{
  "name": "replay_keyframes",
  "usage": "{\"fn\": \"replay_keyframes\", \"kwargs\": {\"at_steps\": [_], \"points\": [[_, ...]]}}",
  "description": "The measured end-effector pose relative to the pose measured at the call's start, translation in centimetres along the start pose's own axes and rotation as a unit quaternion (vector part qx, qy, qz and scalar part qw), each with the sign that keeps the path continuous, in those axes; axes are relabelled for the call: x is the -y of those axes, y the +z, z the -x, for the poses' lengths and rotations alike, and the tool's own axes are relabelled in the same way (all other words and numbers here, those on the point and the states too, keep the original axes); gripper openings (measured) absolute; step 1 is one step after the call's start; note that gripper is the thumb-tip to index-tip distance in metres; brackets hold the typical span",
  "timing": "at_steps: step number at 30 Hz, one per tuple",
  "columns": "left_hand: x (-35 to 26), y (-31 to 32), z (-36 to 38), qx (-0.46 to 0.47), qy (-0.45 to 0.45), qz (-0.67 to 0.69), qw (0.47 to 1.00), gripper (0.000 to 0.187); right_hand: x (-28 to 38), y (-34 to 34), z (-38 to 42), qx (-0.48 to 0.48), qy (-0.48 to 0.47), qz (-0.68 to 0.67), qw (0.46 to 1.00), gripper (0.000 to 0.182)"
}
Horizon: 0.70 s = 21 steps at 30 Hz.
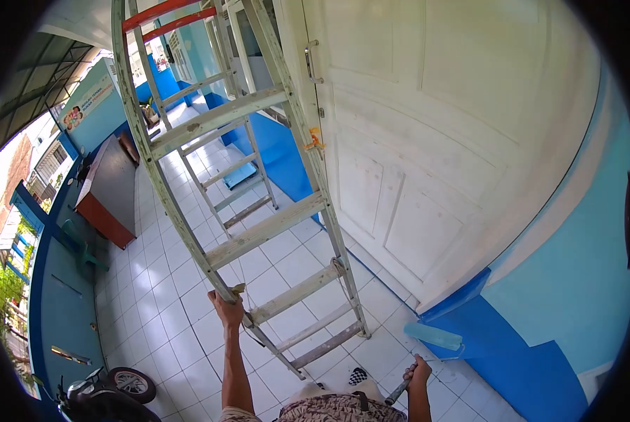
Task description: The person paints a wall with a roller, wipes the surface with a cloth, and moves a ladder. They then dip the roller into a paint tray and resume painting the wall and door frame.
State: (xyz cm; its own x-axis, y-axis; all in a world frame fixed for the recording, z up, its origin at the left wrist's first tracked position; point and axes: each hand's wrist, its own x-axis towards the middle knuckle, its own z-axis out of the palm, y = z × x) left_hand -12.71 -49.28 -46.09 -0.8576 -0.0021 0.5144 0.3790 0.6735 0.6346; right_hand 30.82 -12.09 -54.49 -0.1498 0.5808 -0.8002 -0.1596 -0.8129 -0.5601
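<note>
My left hand (227, 309) is wrapped round the left rail of a wooden stepladder (265, 231), low on its side. A small brownish scrap (239, 289) shows at the rail just above my fingers. The ladder stands spread on the floor, its pale paint worn and spotted, with red rungs near the top. My right hand (419, 373) is closed on the handle of a paint roller (433, 335). The roller's light blue sleeve points away from me, low in front of the wall, and the handle's end reaches back towards my clothes.
A white panelled door (413, 141) stands right of the ladder. Beside it the wall (561, 295) is light blue above darker blue. White tiles (181, 309) cover the floor. A desk (111, 186), a green chair (83, 246) and a motorcycle (111, 394) line the left; a blue tray (241, 176) lies beyond the ladder.
</note>
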Motion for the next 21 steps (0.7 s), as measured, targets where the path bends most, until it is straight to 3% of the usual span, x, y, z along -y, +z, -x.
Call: {"fn": "replay_keyframes", "kwargs": {"at_steps": [2, 6, 12, 14, 16, 17, 20, 21], "points": [[1.1, -0.4, -0.3, -0.019, -0.023, 0.008, 1.0, 0.023, 0.4, -0.3, -1.4, -0.004, -0.024, 0.002, 1.0, 0.031], [5.5, 0.4, -1.5, 0.009, 0.033, -0.02, 0.999, 0.019, 1.7, 0.1, -3.6, -0.023, -0.057, -0.011, 0.998, 0.03], [8.4, -0.6, -2.2, -0.004, 0.086, -0.057, 0.995, 0.019, 4.3, 0.2, -7.1, -0.06, -0.028, 0.013, 0.998, 0.033], [8.6, -1.7, -2.7, 0.031, 0.064, -0.058, 0.996, 0.018, 4.7, 0.8, -9.1, -0.084, -0.013, 0.042, 0.995, 0.037], [8.7, -2.0, -3.1, 0.017, 0.013, -0.022, 1.0, 0.019, 4.5, 0.8, -14.0, -0.117, -0.022, 0.073, 0.99, 0.026], [8.9, -2.1, -3.1, 0.009, 0.018, -0.022, 1.0, 0.02, 5.8, 1.2, -8.7, -0.005, -0.157, 0.089, 0.984, 0.045], [10.2, -3.1, -3.5, 0.038, 0.012, -0.074, 0.996, 0.009, 6.6, 2.5, -11.2, -0.022, -0.142, 0.087, 0.986, 0.044], [11.0, -2.9, -3.3, 0.016, 0.006, -0.027, 0.999, 0.009, 7.3, 3.5, -11.1, -0.032, -0.131, 0.088, 0.987, 0.043]]}}
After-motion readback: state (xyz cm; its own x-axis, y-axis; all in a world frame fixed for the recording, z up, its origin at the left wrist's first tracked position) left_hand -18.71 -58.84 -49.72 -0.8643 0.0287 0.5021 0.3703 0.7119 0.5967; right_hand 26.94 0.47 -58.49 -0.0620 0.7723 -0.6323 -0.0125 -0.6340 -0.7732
